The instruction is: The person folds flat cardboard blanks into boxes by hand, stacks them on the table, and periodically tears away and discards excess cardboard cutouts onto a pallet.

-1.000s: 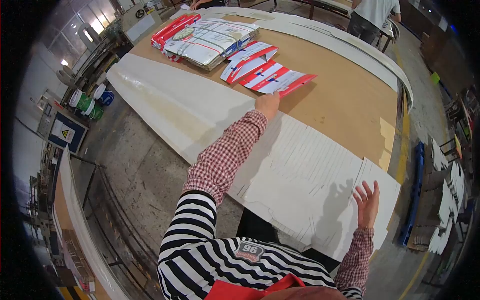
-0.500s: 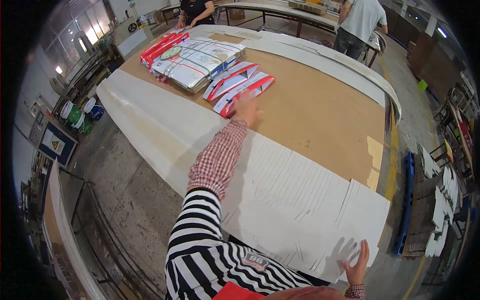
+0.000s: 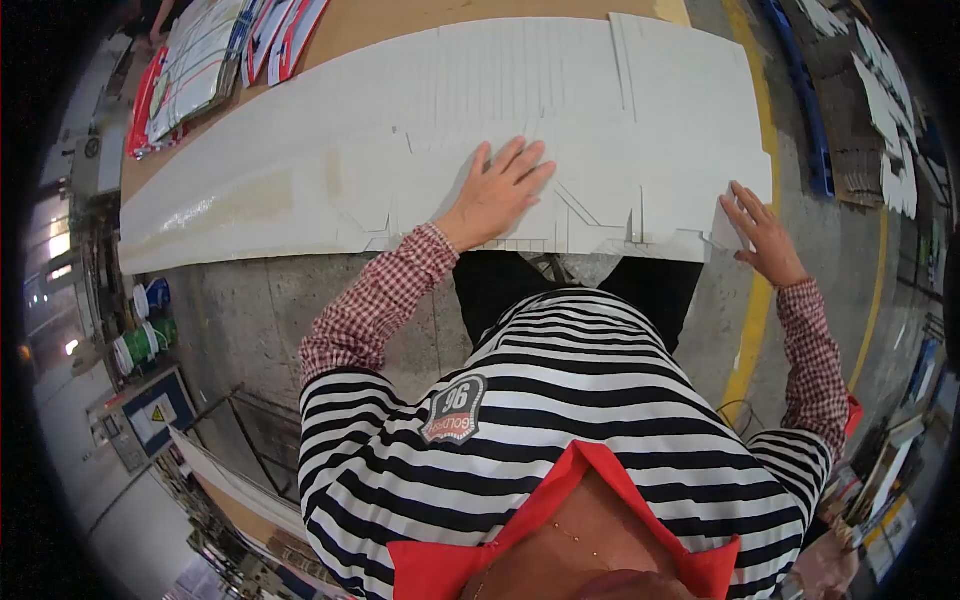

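Note:
White cardboard sheets [image 3: 480,90] with cut lines and slots lie overlapped along the near side of the table. My left hand [image 3: 497,192] is over their middle, fingers spread, palm down, holding nothing. At the right end of the sheets is my right hand [image 3: 766,238], its fingers stretched out and apart by the sheets' corner. Whether its fingertips touch the edge, I cannot tell. Two red-and-white folded cartons [image 3: 287,38] lie at the upper left, cut off by the view.
A strapped stack of printed cartons [image 3: 195,70] sits on the brown board [image 3: 410,18] at the upper left. Beyond the table's right end, a blue pallet [image 3: 800,95] stands by stacked cardboard pieces [image 3: 868,130]. Green and blue buckets [image 3: 148,338] are on the floor at left.
My left hand has drawn back from the red-and-white cartons to the white sheets. The view has tipped down toward my body. My right hand stays near the sheets' right end.

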### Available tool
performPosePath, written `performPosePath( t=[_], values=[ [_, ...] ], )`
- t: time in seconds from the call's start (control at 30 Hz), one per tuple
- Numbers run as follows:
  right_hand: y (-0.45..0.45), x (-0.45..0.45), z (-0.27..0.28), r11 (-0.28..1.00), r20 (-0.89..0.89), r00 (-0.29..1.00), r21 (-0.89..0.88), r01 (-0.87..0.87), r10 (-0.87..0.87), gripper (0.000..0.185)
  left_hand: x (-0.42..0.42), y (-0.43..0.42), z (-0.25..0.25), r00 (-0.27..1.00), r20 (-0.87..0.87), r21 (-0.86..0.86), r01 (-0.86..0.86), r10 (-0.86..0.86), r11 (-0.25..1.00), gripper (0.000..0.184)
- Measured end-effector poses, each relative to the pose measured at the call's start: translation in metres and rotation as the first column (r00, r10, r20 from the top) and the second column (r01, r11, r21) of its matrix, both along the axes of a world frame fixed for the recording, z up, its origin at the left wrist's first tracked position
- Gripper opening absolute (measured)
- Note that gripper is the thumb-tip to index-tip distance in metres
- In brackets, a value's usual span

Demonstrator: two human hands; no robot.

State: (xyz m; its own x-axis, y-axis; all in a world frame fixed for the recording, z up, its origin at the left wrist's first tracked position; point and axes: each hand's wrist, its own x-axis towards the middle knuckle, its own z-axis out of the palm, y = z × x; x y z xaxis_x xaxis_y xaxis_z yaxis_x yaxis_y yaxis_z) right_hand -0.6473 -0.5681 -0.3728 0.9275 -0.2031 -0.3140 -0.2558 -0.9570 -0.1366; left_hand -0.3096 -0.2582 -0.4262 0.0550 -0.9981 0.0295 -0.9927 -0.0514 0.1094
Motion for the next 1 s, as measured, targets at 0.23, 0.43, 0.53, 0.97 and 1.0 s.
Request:
performPosePath(
  t=[0.23, 0.43, 0.53, 0.97, 1.0],
  values=[
    [-0.001, -0.002, 0.000, 0.999, -0.024, 0.999, -0.009, -0.033, 0.032, 0.092, 0.004, 0.010, -0.009, 1.000, 0.003, 0.007, 0.016, -0.016, 1.000, 0.056],
    [0.000, -0.005, -0.003, 0.996, -0.008, 0.997, 0.046, -0.070, 0.070, 0.083, 0.008, 0.018, -0.013, 0.999, -0.012, 0.027, 0.044, -0.043, 0.999, 0.055],
    [0.004, -0.003, 0.000, 0.994, 0.019, 0.997, 0.076, -0.080, 0.078, 0.064, 0.009, 0.021, -0.013, 0.998, -0.039, 0.025, 0.059, -0.058, 0.998, 0.054],
    [-0.013, -0.009, 0.005, 0.972, 0.528, 0.843, -0.123, 0.198, -0.105, 0.031, -0.036, -0.097, 0.057, 0.964, -0.121, -0.116, 0.225, -0.239, 0.967, 0.094],
    [-0.015, -0.013, 0.000, 0.974, 0.517, 0.850, -0.119, 0.191, -0.103, 0.030, -0.041, -0.105, 0.049, 0.962, -0.091, -0.110, 0.248, -0.258, 0.962, 0.093]
  ],
)
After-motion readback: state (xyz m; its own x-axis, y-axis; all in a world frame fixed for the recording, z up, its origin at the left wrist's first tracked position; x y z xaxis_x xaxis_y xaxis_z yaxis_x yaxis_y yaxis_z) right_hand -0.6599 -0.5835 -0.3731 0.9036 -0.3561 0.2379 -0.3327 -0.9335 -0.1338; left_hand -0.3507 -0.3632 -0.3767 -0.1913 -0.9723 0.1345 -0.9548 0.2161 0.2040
